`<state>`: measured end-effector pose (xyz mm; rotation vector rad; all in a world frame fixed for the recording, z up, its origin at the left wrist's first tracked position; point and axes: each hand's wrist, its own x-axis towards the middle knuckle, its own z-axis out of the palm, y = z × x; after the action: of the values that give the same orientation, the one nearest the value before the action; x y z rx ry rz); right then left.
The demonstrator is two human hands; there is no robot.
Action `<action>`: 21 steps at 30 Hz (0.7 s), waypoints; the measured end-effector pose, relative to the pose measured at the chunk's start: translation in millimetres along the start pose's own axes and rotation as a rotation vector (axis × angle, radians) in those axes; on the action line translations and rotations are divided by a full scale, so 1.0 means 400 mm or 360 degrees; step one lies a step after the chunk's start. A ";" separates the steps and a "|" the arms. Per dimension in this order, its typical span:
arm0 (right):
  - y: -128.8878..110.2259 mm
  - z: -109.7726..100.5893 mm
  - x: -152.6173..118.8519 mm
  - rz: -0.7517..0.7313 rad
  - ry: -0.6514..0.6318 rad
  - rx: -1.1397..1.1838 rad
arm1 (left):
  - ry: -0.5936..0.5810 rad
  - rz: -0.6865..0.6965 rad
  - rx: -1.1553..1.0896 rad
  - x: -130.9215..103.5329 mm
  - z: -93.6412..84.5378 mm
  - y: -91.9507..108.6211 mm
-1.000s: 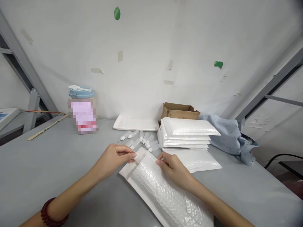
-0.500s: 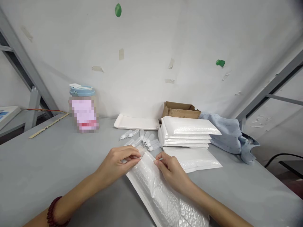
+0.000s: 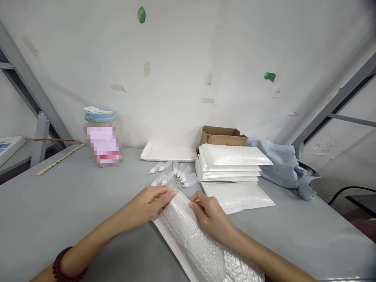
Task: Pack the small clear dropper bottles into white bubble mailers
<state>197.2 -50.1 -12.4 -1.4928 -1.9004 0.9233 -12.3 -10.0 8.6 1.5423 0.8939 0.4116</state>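
A white bubble mailer (image 3: 188,231) lies slantwise in front of me, its far end between my two hands and its near end running out of view. My left hand (image 3: 155,201) pinches the far left corner of the mailer. On the right side of that same end, my right hand (image 3: 208,211) grips the edge between thumb and bent fingers. Just beyond the mailer, several small clear squeeze bottles (image 3: 173,174) with white caps lie loose on the table. Whether anything is inside the mailer cannot be seen.
A stack of white bubble mailers (image 3: 232,162) stands right of the bottles, with an open cardboard box (image 3: 223,136) behind it. Another flat mailer (image 3: 169,152) lies near the wall. Blue cloth (image 3: 273,162) sits at right; a blue-lidded container (image 3: 101,135) stands at left.
My left hand has shifted slightly left and down along the mailer's end, and its fingers lie flatter. More of the bottles shows now. My right hand keeps its hold.
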 end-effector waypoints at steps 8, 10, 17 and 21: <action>-0.013 0.006 -0.012 0.0014 -0.0059 0.0036 | -0.0713 -0.0109 -0.0660 -0.022 -0.020 0.011; -0.014 0.007 -0.015 0.0036 -0.0072 0.0051 | -0.0752 -0.0100 -0.0729 -0.020 -0.013 0.010; -0.012 0.009 -0.016 -0.0008 -0.0049 0.0034 | -0.0529 -0.0136 -0.0599 -0.007 0.000 0.016; -0.007 0.008 -0.011 -0.0012 -0.0001 0.0034 | -0.0391 -0.0064 -0.0455 -0.013 -0.019 0.023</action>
<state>194.2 -55.5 -12.0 -1.4719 -1.8895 0.9378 -18.2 -8.1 20.1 1.2778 0.6431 0.2985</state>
